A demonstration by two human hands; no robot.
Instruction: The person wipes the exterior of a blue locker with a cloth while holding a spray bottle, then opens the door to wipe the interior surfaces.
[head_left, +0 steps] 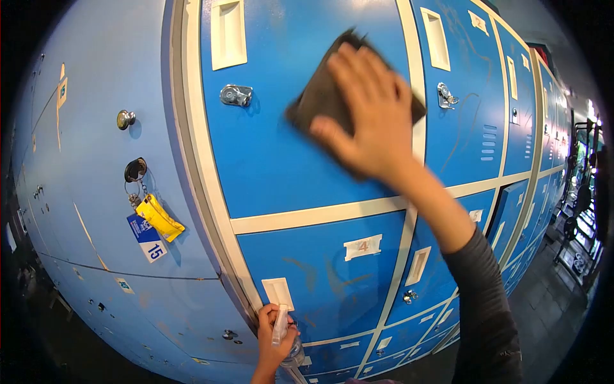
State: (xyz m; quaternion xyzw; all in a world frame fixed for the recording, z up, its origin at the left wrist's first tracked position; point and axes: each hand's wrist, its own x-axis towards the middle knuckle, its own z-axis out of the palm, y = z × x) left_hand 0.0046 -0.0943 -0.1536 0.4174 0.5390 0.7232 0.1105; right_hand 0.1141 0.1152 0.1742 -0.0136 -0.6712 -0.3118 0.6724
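Note:
My right hand (374, 118) presses a dark grey cloth (326, 96) flat against the upper blue locker door (268, 166). Its fingers lie over the cloth, and the cloth's edges look smeared by motion. Low in the view, my left hand (272, 342) is wrapped round a clear spray bottle (295, 353) with a whitish trigger head, just in front of the door marked 4 (320, 281). Part of the bottle is hidden behind the fingers. A metal lock (236, 95) and a white recessed handle (228, 32) sit left of the cloth.
On the paler blue locker (96, 192) to the left hang keys with a yellow pouch (160, 217) and a blue-and-white tag marked 15 (146, 238). More blue lockers recede rightward, one door (508, 214) standing ajar. Dark racks (579, 205) stand at far right.

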